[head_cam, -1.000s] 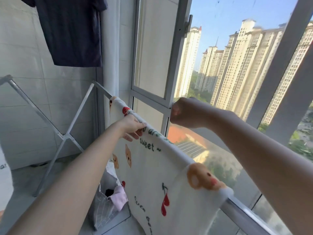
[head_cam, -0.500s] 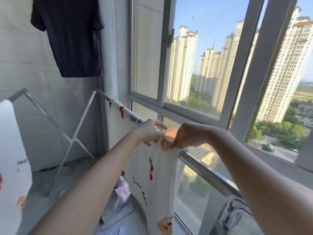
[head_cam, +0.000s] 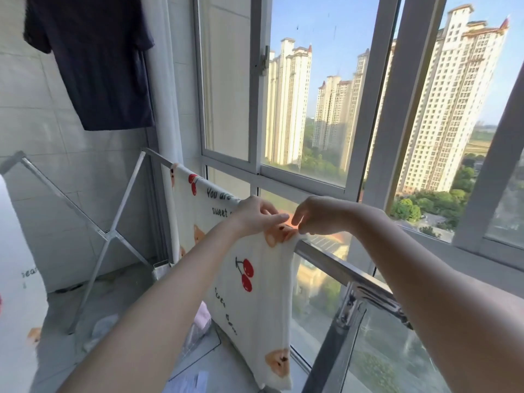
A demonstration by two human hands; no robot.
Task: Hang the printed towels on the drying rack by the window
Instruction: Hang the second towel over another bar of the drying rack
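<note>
Pinching the cherry-print towel's (head_cam: 249,282) top corner on the rack rail (head_cam: 337,268), left hand (head_cam: 255,215) and right hand (head_cam: 320,215) both. Soft, light, limp; hold the edge.

1. The printed towel (head_cam: 249,279) hung over the rack's rail (head_cam: 340,269), which ran along in front of the window (head_cam: 312,109).
2. The left hand (head_cam: 255,215) and the right hand (head_cam: 320,215) met at the towel's near top corner, on the rail.
3. A second towel (head_cam: 17,279) hung at the far left.
4. A T-shirt (head_cam: 99,58) hung high against the wall, above the rack's crossed legs (head_cam: 109,236).
</note>
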